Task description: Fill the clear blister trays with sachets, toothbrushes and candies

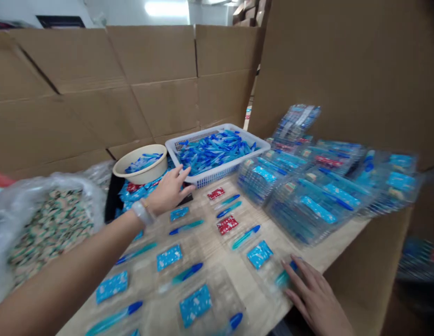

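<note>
My left hand [170, 189] reaches over the table near the white basket [210, 176], its fingers apart and holding nothing. Blue pens [217, 149] fill that basket. At the table's front edge, my right hand [317, 296] rests its outstretched fingers over a blue pen [283, 279], partly hiding it. That pen lies in a clear plastic tray beside a blue printed packet [259, 254]. Similar clear trays are spread in rows across the table, each with a pen and a packet; some hold a red packet [227, 225].
Stacks of filled clear packs [318, 200] stand at the right. A cream bowl [143, 173] of pens sits at the left above blue packets [133, 198]. A plastic bag [14, 233] holds many small pieces [56, 228]. Cardboard walls [161, 102] enclose the back and right.
</note>
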`<action>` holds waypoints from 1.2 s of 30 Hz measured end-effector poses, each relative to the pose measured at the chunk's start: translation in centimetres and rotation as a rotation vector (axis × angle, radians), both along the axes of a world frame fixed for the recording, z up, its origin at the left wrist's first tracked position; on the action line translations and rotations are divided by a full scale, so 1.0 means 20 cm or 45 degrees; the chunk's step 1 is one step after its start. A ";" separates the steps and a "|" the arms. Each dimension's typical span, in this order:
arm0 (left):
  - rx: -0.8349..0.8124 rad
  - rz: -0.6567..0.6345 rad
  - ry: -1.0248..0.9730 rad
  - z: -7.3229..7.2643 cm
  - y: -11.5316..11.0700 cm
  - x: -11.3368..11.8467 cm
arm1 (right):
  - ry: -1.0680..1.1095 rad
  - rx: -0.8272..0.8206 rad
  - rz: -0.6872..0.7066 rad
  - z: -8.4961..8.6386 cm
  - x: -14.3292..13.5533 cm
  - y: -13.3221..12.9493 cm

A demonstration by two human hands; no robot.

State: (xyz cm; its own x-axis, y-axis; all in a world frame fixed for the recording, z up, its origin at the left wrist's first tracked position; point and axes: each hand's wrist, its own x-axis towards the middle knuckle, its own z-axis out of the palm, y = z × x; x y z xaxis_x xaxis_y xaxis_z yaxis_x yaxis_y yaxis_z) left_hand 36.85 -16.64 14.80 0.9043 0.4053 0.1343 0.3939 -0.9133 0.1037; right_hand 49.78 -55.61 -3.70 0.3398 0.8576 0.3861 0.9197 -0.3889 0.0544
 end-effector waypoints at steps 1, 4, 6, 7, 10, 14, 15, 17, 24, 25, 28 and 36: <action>-0.015 0.032 0.046 -0.03 -0.03 -0.17 | 0.009 -0.009 -0.002 -0.01 -0.01 0.00; -0.061 0.196 0.128 -0.17 -0.16 -0.73 | 0.058 -0.029 -0.005 -0.04 -0.04 -0.01; -0.030 0.276 0.124 -0.30 -0.28 -1.11 | 0.078 -0.058 0.032 -0.03 -0.07 -0.01; 0.001 0.310 0.113 -0.36 -0.36 -1.29 | 0.080 -0.075 0.058 -0.02 -0.09 0.00; 0.095 0.395 0.119 -0.54 -0.59 -1.75 | 0.068 -0.073 0.073 0.04 -0.16 0.03; 0.162 0.439 0.146 -0.70 -0.83 -2.00 | 0.109 -0.027 0.127 0.16 -0.37 0.18; 0.147 0.447 0.156 -0.73 -0.86 -1.99 | 0.131 -0.042 0.190 0.19 -0.46 0.25; 0.091 0.477 0.158 -0.76 -0.91 -1.92 | 0.172 -0.102 0.330 0.23 -0.64 0.40; -0.009 0.581 -0.033 -0.76 -0.90 -1.76 | 0.179 -0.258 0.527 0.22 -0.97 0.77; 0.029 0.629 -0.072 -0.76 -0.85 -1.81 | 0.157 -0.238 0.515 0.20 -0.96 0.78; 0.144 0.978 -0.137 -0.75 -0.67 -1.99 | 0.104 -0.158 0.531 0.15 -0.90 0.79; 0.042 1.136 -0.171 -0.82 -0.58 -2.09 | 0.193 -0.206 0.862 0.22 -1.19 1.03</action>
